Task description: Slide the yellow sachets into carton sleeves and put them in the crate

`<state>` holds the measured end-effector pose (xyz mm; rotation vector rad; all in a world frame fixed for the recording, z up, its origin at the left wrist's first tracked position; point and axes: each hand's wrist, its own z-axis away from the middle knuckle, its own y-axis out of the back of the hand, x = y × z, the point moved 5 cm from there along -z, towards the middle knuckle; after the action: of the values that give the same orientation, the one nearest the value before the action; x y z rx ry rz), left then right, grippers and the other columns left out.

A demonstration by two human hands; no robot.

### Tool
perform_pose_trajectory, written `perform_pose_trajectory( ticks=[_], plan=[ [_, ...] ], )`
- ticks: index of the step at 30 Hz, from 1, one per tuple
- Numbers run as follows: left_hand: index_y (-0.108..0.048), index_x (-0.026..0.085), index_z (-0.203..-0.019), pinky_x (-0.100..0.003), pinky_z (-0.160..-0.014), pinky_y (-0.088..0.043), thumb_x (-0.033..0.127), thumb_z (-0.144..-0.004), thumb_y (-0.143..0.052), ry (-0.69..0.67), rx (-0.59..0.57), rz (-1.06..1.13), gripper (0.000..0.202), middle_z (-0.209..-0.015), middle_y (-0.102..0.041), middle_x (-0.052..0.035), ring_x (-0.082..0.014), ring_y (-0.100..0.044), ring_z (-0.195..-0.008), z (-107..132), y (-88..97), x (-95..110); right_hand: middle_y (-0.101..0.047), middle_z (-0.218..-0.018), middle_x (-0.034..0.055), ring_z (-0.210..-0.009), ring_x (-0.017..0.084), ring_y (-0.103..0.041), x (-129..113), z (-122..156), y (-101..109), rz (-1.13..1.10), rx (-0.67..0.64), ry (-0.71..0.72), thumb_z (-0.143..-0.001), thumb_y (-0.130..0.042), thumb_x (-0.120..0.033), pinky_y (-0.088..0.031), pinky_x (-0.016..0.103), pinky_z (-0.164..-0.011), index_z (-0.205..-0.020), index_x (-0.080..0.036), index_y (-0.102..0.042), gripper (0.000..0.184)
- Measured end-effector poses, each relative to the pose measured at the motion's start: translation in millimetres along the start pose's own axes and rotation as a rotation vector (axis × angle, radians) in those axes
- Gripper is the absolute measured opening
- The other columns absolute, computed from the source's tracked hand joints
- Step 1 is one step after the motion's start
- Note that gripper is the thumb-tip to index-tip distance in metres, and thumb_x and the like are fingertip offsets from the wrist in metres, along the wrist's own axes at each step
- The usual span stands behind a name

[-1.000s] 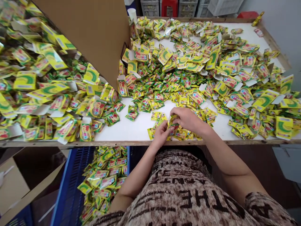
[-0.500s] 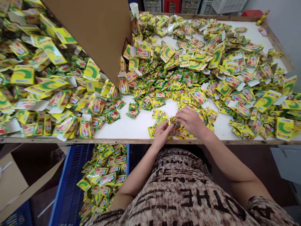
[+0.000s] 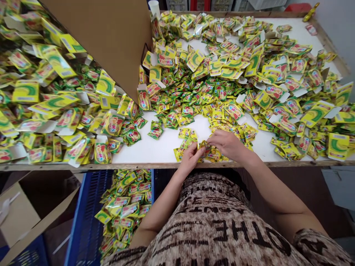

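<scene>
At the table's near edge, my left hand (image 3: 190, 157) is closed, thumb against fingers, on a small yellow sachet (image 3: 203, 143). My right hand (image 3: 227, 145) meets it from the right, its fingertips pinched at the sachet's upper edge; the fingers partly cover it. Under and beside both hands lie loose yellow sachets (image 3: 215, 155), and a few more sachets (image 3: 186, 133) are just beyond my left hand. A heap of green and yellow sachets (image 3: 194, 92) spreads farther back, with small yellow-green printed boxes (image 3: 195, 60) on top, several with white flaps raised.
A large brown cardboard sheet (image 3: 111, 33) stands at the left, with more small boxes (image 3: 26, 90) heaped around it. Below the wooden table edge (image 3: 138, 166), a blue crate (image 3: 85, 221) holds filled boxes (image 3: 122, 210). A white cup (image 3: 154, 8) stands at the back.
My right hand has shifted slightly down, and its fingers have drawn closer together at the sachet. My left hand stays nearly in place. The camera view has tilted a little.
</scene>
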<state>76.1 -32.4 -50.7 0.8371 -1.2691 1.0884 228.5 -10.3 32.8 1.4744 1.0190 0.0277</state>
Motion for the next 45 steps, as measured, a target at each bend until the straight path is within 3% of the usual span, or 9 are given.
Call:
perform_pose_trajectory(
  ticks=[4,13,16,18,22,26,35,41,45],
  plan=[
    [-0.067,0.017,-0.097,-0.029,-0.081,-0.045,0.049,-0.085,-0.064,-0.017,-0.032,-0.048,0.033,-0.086,-0.063,-0.0029,-0.019,-0.055,-0.086,-1.2,-0.6,-1.1,-0.059,-0.08,0.0076,-0.077,0.019,-0.05,-9.5,-3.0,-1.9,0.133,-0.186,0.058,-0.09,-0.045,-0.003,-0.039,0.031,-0.069,-0.094,-0.016,-0.073,0.031],
    [-0.069,0.019,-0.095,-0.031,-0.084,-0.047,0.047,-0.081,-0.07,-0.021,0.011,0.009,0.032,-0.088,-0.066,-0.0029,-0.0193,-0.058,-0.087,-3.0,2.0,-9.8,-0.056,-0.135,0.013,-0.129,0.034,-0.042,-2.2,10.0,-14.5,-0.017,-0.108,-0.076,-0.087,-0.067,-0.042,-0.037,0.057,-0.105,-0.096,-0.025,-0.078,0.022],
    [-0.071,0.02,-0.097,-0.033,-0.088,-0.048,0.052,-0.086,-0.061,-0.005,0.091,0.08,0.035,-0.093,-0.069,-0.004,-0.0206,-0.06,-0.093,-2.0,7.9,-9.0,-0.065,-0.118,0.011,-0.11,0.025,-0.059,13.5,23.0,-15.0,-0.354,0.162,-0.28,-0.09,-0.064,-0.037,-0.049,0.047,-0.096,-0.1,-0.025,-0.076,0.02],
    [-0.073,0.02,-0.094,-0.034,-0.09,-0.048,0.053,-0.088,-0.058,0.03,0.13,0.128,0.037,-0.094,-0.071,-0.0046,-0.0213,-0.061,-0.095,-1.1,10.9,-6.1,-0.068,-0.094,0.0063,-0.081,0.019,-0.064,26.6,33.5,-25.2,-0.66,0.277,-0.504,-0.087,-0.067,-0.037,-0.056,0.035,-0.072,-0.101,-0.023,-0.072,0.021],
    [-0.074,0.02,-0.1,-0.033,-0.088,-0.049,0.038,-0.076,-0.075,0.139,-0.033,0.22,0.03,-0.096,-0.073,-0.0049,-0.0204,-0.064,-0.092,0.5,2.9,3.9,-0.064,-0.076,-0.0018,-0.053,0.01,-0.054,27.9,41.3,-58.6,-1.123,0.219,-0.777,-0.07,-0.08,-0.036,-0.042,0.021,-0.041,-0.095,-0.021,-0.065,0.032],
    [-0.074,0.019,-0.094,-0.028,-0.083,-0.049,0.028,-0.075,-0.075,0.089,0.089,0.142,0.022,-0.091,-0.071,-0.0028,-0.0167,-0.062,-0.086,1.7,9.3,12.1,-0.067,-0.079,-0.0004,-0.062,0.012,-0.06,15.9,34.8,-64.6,-1.301,0.156,-0.735,-0.069,-0.08,-0.036,-0.053,0.026,-0.057,-0.096,-0.019,-0.068,0.034],
    [-0.07,0.019,-0.096,-0.025,-0.083,-0.049,0.027,-0.068,-0.084,0.124,0.094,0.374,0.032,-0.093,-0.07,-0.0013,-0.013,-0.062,-0.087,-3.8,5.1,6.7,-0.053,-0.054,-0.0067,-0.044,0.006,-0.036,20.0,20.0,-67.3,-1.27,0.207,-0.893,-0.056,-0.08,-0.023,-0.025,0.021,-0.041,-0.064,-0.019,-0.061,0.021],
    [-0.075,0.022,-0.098,-0.03,-0.09,-0.05,0.032,-0.075,-0.078,-0.071,0.355,0.235,0.025,-0.097,-0.074,-0.0031,-0.0162,-0.065,-0.093,-11.8,16.2,6.5,-0.072,-0.094,0.0047,-0.083,0.018,-0.062,11.2,7.0,-50.4,-0.803,0.439,-0.534,-0.08,-0.069,-0.036,-0.052,0.032,-0.069,-0.093,-0.026,-0.078,0.019],
    [-0.076,0.022,-0.099,-0.033,-0.092,-0.05,0.037,-0.081,-0.073,-0.107,0.362,0.073,0.025,-0.101,-0.074,-0.0048,-0.0186,-0.066,-0.097,-13.3,19.9,7.4,-0.073,-0.088,0.0047,-0.072,0.016,-0.063,18.9,8.1,-54.5,-0.846,0.421,-0.603,-0.077,-0.074,-0.043,-0.054,0.03,-0.063,-0.09,-0.025,-0.079,0.023]
  ],
)
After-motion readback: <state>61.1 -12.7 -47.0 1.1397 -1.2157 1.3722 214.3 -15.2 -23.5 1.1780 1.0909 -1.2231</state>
